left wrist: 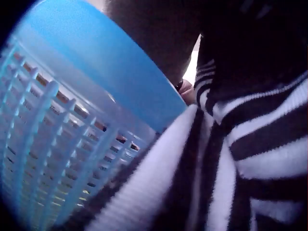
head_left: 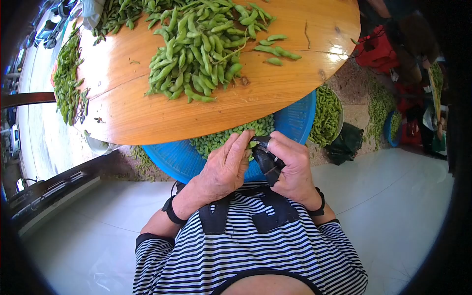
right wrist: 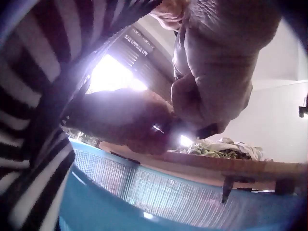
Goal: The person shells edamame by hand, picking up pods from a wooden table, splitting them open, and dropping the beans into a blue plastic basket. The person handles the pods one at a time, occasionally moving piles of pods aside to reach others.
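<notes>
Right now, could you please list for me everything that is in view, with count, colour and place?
Table: one, orange-brown wood, ahead of the person
Bean pods: many, green, heaped on the table
Basket: one, blue, partly under the table edge
Shelled beans: many, pale green, in the basket
Bowl: one, whitish, right of the basket, pod-filled
Bag: one, dark, beside the bowl
Red objects: count unclear, upper right
Shirt: one, black-and-white striped, on the person
Wristbands: two, black, one per wrist
Left hand: one, over the basket, pinching a green pod
Right hand: one, opposite, same pod, black wrapping at fingers
</notes>
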`<action>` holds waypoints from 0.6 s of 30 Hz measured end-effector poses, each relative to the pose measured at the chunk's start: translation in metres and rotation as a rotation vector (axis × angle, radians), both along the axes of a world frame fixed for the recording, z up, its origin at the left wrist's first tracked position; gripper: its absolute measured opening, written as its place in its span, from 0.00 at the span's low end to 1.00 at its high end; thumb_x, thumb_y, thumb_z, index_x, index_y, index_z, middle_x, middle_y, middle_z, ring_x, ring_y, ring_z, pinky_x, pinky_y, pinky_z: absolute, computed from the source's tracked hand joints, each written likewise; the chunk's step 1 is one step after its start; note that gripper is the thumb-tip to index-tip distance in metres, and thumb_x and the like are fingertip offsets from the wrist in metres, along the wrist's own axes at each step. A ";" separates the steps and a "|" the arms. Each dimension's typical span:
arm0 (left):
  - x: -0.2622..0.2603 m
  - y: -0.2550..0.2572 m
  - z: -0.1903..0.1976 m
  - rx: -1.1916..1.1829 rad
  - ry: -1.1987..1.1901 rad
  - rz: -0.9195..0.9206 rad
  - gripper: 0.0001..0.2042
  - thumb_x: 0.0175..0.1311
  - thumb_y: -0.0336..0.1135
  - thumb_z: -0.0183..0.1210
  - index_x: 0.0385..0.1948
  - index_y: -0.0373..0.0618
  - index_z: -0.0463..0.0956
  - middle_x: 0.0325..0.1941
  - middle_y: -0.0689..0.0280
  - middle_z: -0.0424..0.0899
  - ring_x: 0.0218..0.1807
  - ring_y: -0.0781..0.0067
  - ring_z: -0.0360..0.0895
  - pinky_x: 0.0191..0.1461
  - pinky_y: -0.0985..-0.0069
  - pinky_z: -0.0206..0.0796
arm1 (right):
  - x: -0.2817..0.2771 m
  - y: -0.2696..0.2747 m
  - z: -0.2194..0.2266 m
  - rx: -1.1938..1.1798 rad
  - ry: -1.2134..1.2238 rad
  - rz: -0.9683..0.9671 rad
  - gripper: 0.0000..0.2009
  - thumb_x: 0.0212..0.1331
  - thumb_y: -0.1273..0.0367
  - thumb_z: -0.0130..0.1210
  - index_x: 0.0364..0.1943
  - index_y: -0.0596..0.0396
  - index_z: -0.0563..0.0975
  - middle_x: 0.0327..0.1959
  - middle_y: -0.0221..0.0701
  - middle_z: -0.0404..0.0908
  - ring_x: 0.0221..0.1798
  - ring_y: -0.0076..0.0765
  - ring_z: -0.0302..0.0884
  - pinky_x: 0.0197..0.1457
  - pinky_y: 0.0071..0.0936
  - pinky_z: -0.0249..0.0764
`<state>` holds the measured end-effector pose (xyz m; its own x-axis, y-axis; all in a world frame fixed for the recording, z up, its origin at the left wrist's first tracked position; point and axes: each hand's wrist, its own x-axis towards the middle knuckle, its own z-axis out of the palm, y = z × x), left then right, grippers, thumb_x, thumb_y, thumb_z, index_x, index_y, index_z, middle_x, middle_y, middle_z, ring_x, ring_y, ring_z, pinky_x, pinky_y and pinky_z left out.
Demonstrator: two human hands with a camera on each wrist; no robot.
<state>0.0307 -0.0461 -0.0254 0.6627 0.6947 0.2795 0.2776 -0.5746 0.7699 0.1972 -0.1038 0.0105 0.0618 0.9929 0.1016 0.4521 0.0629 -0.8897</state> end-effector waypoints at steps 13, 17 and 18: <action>-0.001 0.011 0.019 -0.635 0.004 -0.128 0.28 0.54 0.17 0.50 0.62 0.35 0.64 0.40 0.53 0.80 0.42 0.53 0.81 0.49 0.68 0.72 | 0.013 -0.001 -0.005 0.061 -0.195 -0.175 0.10 0.41 0.82 0.59 0.28 0.61 0.70 0.25 0.38 0.63 0.25 0.45 0.67 0.29 0.34 0.65; -0.016 0.021 0.027 -0.264 0.199 -0.157 0.22 0.57 0.24 0.62 0.55 0.38 0.72 0.34 0.58 0.81 0.36 0.58 0.82 0.40 0.67 0.75 | 0.067 -0.016 -0.002 0.016 -0.521 -0.519 0.10 0.39 0.84 0.53 0.27 0.61 0.67 0.24 0.39 0.62 0.26 0.46 0.64 0.30 0.32 0.64; -0.022 0.032 0.035 -0.136 0.180 -0.095 0.18 0.57 0.23 0.61 0.51 0.38 0.75 0.36 0.57 0.80 0.37 0.58 0.82 0.40 0.67 0.75 | 0.084 -0.023 -0.002 -0.034 -0.566 -0.555 0.10 0.39 0.84 0.51 0.28 0.62 0.67 0.25 0.39 0.63 0.27 0.47 0.65 0.31 0.32 0.65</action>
